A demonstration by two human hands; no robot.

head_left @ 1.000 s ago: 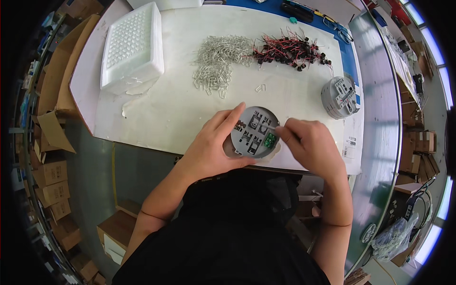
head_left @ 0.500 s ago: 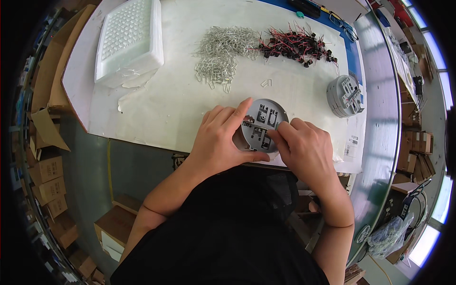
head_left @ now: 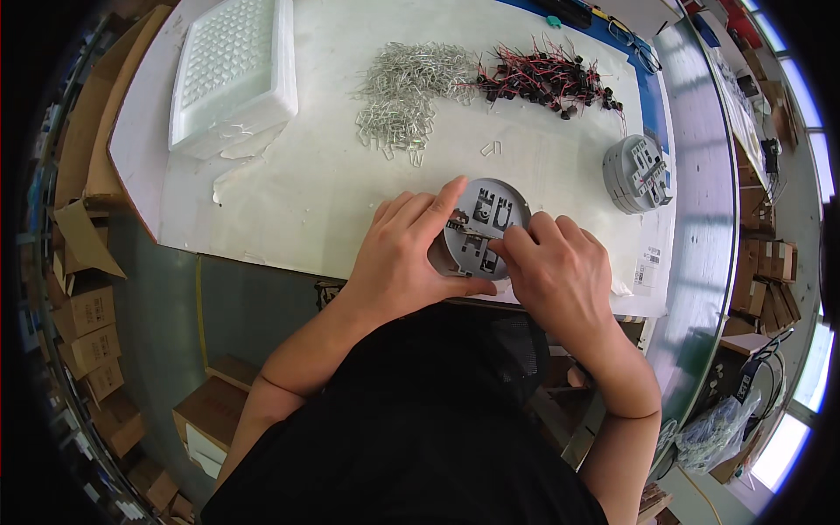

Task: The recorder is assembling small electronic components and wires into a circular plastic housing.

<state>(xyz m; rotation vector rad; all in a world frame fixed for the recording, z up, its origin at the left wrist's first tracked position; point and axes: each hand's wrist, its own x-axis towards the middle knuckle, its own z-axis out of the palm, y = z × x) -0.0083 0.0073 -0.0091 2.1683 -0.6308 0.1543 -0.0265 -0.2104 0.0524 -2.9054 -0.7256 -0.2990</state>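
Observation:
A round grey plastic housing [head_left: 496, 191] with dark cut-outs in its face is tilted toward me at the table's front edge. My left hand [head_left: 402, 249] grips it from the left, forefinger along the far rim and thumb along the near one. Closed fingers of my right hand [head_left: 560, 267] press together over the right part of its face; whatever they pinch, if anything, is hidden. Beyond my hands lie two loose bent wire clips [head_left: 491, 149]. Farther back are a heap of the same clips [head_left: 407, 96] and a pile of small black parts with red leads [head_left: 547, 83].
At the right stands a stack of similar grey housings [head_left: 632, 179]. A white foam tray [head_left: 232, 122] occupies the far left of the white-covered table [head_left: 297, 214]. Tools, including pliers [head_left: 623, 33], lie on the blue strip at the back. Cardboard boxes [head_left: 210, 416] stand on the floor at left.
My right hand's fingers have moved slightly across the housing's face, and the knuckles are raised a little. My left hand keeps its hold on the housing.

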